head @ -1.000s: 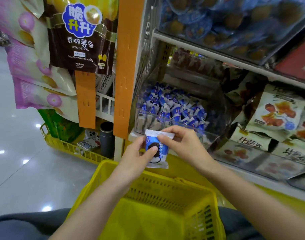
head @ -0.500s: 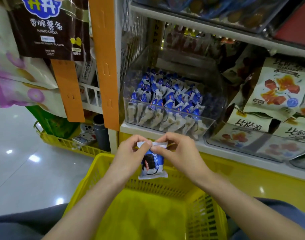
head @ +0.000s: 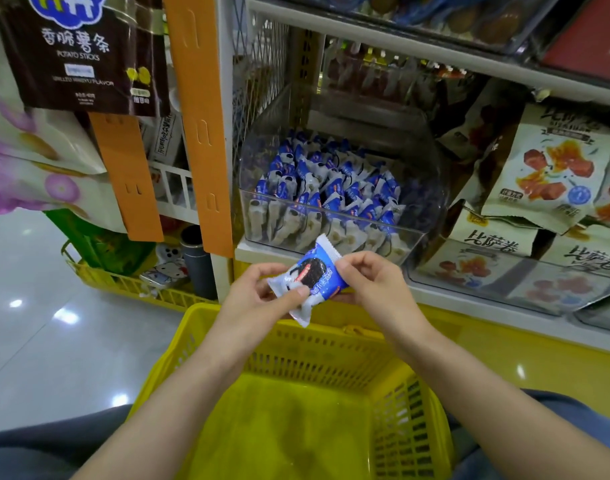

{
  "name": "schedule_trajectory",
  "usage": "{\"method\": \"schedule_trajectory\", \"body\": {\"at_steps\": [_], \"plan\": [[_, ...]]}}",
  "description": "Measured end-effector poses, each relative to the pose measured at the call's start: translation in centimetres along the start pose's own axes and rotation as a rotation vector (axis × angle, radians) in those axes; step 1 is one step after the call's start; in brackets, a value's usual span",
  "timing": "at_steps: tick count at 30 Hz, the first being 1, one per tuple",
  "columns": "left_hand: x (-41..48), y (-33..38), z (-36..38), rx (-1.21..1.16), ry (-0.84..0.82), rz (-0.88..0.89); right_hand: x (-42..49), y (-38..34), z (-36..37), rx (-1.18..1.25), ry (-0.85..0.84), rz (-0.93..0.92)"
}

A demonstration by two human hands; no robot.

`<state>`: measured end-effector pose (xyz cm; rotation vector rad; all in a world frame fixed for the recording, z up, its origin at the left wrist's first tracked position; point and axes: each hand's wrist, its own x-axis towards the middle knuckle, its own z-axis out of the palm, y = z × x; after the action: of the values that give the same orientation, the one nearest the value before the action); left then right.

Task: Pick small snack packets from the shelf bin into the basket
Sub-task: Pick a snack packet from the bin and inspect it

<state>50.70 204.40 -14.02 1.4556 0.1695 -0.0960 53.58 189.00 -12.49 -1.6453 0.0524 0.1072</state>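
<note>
Standing against the shelving (head: 400, 53), the clear shelf bin (head: 431, 188) held a loose heap of blue-and-white snack packets (head: 331, 192), and below it the yellow basket (head: 296, 344) sat open-topped with nothing visible on its floor. Between the two, just above the basket's far rim and in front of the bin's lip, one packet (head: 310, 277) was held tilted, its crimped top end pointing up and to the right. The left hand (head: 255, 299) pinched its lower left part, thumb across the printed face and the other fingers curled behind; the right hand (head: 372, 285) was closed on its right edge, the wrapper caught between thumb and fingers. The packet looked light and puffed, a thin glossy film around what the print suggested was a dark biscuit, so probably slick to the touch and liable to crack if squeezed hard. The flat sealed ends seemed the safest places to take hold, or a gentle pinch across the sides, since the film would crumple rather than resist.
</note>
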Motion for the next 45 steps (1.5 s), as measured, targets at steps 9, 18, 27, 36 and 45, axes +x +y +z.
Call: {"method": "schedule_trajectory", "body": {"at_steps": [9, 18, 27, 36, 45], "plan": [[0.1, -0.1, -0.4, -0.123, 0.066, 0.083, -0.4, 0.2, 0.1, 0.189, -0.187, 0.335], [0.5, -0.4, -1.2, 0.344, 0.221, 0.33, -0.7, 0.9, 0.6, -0.518, -0.168, -0.025], [0.0, -0.6, -0.2, 0.459, 0.1, 0.385, -1.0, 0.5, 0.7, -0.408, -0.15, -0.262], [0.1, -0.7, -0.4, 0.494, 0.04, 0.364, -1.6, 0.8, 0.5, -0.731, -0.175, -0.492], [0.2, -1.3, -0.1, 0.451, 0.135, 0.321, -1.0, 0.9, 0.4, -0.576, 0.004, -0.411]]}}
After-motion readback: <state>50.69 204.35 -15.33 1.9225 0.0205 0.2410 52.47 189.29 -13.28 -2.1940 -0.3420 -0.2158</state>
